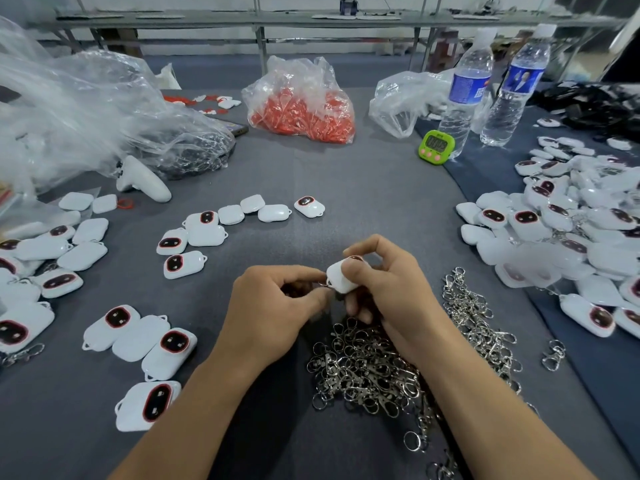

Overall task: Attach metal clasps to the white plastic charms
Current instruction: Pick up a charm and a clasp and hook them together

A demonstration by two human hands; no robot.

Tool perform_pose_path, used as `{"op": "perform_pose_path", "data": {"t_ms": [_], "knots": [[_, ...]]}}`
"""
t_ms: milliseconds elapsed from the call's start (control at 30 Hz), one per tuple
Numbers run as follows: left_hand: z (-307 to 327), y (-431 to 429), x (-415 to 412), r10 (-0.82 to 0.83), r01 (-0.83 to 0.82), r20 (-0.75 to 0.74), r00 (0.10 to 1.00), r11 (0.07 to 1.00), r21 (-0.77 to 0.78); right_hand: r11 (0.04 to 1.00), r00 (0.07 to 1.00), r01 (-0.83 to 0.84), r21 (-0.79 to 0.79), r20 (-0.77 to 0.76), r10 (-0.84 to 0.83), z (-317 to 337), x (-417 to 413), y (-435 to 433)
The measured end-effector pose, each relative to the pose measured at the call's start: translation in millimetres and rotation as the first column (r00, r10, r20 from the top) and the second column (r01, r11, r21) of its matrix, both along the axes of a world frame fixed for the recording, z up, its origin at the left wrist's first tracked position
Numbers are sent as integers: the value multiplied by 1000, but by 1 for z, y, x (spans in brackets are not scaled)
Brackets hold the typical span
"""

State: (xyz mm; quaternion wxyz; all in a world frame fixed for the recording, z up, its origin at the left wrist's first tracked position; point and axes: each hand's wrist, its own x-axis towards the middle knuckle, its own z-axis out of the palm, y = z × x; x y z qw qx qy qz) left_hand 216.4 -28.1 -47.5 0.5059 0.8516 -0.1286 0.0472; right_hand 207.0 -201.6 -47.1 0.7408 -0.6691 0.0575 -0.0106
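Hands together over clasp pile (374,368), right hand (384,282) gripping white charm (341,277), left hand (277,303) pinching clasp ring (322,285).

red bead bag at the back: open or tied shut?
Open. The bag sits upright with its mouth loose and spread at the top, no knot visible; the red pieces fill only its lower part.

Our two hands meet in the middle, close together.

Our left hand (277,299) is curled, with its thumb and first finger pinched tight at the tips. Our right hand (384,289) is bent over, fingers curled in and thumb pressed down on top. Both bare arms reach forward from the bottom, coming closer at the wrists.
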Motion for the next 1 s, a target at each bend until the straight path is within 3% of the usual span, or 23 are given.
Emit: {"op": "perform_pose_path", "data": {"t_ms": [100, 233, 300, 467, 533, 633, 700, 767, 867, 933, 1000], "knots": [[1, -1, 2, -64, 59, -52, 997, 995, -84, 988, 998, -21, 153, -57, 30, 4, -2, 0], [1, -1, 4, -75, 67, -58, 995, 989, -134, 985, 999, -14, 171, -49, 22, 6, -3, 0], [1, 0, 3, -60, 61, 20, 998, 996, -58, 988, 1000, -14, 151, -19, 17, 6, -5, 0], [-2, 0, -2, -115, -7, 328, 938, 937, 350, 998, 999, 20, 64, 31, -22, 3, -7, 9], [-3, -2, -3, -73, -75, 372, 925, 927, 368, 997, 999, 24, 77, 23, -26, 3, -6, 11], [0, -5, -3, 48, -62, 192, 980, 996, 68, 986, 1000, 27, 164, -16, -24, 5, -5, 9], [3, -7, -2, 31, -29, 13, 999, 988, -154, 972, 999, 28, 234, -44, -19, 6, -3, 8], [5, -9, -3, -12, -10, -81, 997, 965, -263, 959, 998, 42, 281, -60, -27, 6, -3, 8], [8, -11, -4, -20, -15, -121, 992, 960, -278, 960, 998, 59, 273, -36, -52, 7, -4, 10], [6, -10, -5, 3, -19, -94, 996, 985, -172, 979, 995, 87, 186, 28, -93, 6, -7, 10], [5, -10, -6, -3, 3, -20, 1000, 1000, -7, 990, 982, 141, -9, 125, -139, 5, -9, 11]]}}
